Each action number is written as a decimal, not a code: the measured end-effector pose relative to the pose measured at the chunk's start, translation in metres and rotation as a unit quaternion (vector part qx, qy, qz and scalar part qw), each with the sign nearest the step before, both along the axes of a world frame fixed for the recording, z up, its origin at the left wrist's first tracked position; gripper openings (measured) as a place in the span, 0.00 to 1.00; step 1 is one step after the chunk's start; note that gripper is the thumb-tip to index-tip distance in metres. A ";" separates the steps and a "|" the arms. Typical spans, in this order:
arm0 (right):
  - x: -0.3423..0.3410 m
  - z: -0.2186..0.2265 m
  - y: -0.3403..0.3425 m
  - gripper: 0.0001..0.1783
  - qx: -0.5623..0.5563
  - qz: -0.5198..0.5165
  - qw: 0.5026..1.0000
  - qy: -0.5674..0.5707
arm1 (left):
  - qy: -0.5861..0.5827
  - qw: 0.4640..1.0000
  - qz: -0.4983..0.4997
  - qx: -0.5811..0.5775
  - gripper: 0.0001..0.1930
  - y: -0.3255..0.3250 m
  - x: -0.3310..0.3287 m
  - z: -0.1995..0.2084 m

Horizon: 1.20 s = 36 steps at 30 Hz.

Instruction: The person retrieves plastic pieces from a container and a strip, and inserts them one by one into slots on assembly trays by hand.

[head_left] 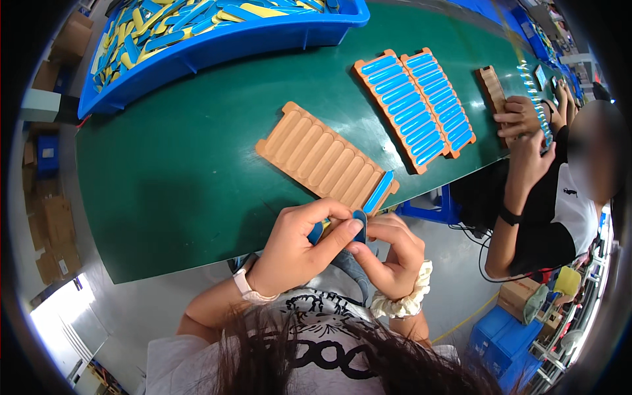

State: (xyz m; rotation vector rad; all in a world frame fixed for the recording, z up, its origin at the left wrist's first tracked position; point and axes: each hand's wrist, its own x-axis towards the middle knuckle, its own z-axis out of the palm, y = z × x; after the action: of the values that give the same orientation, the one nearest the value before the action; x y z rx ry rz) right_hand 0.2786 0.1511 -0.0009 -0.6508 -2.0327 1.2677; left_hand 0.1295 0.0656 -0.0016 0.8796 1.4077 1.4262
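My left hand (pixel 299 247) is closed, thumb and forefinger pinching a blue rounded strip (pixel 359 226) at the table's near edge. More blue and yellow (pixel 318 230) shows inside that hand, partly hidden by the fingers. My right hand (pixel 394 255) is closed as well, its fingertips pressed to the other side of the blue strip. Just beyond both hands lies a tan slotted tray (pixel 316 150). A single blue strip (pixel 379 191) sits in its slot at the right end; the other visible slots are bare.
A blue bin (pixel 217 62) heaped with blue and yellow strips stands at the back left. Two slotted trays (pixel 415 108) filled with blue strips lie at the right of the green table (pixel 171 178). Farther right, a co-worker's hands (pixel 523 122) handle another tray (pixel 491 89).
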 end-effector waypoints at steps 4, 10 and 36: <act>0.001 0.006 0.015 0.17 -0.043 0.051 0.997 -0.026 | 0.194 0.981 0.005 0.008 0.05 0.002 -0.001 0.008; -0.005 0.013 0.040 0.06 -0.057 0.065 0.991 -0.098 | 0.297 0.955 -0.006 0.008 0.08 0.008 -0.003 0.003; 0.005 0.006 0.044 0.12 0.254 -0.096 0.946 -0.175 | 0.503 0.863 -0.045 0.016 0.13 0.025 -0.007 -0.009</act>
State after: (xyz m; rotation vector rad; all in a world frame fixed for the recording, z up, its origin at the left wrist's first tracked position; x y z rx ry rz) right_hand 0.2834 0.1948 0.0046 -0.8350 -2.3840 0.4974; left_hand 0.1228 0.0908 -0.0104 1.8389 2.0312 0.8973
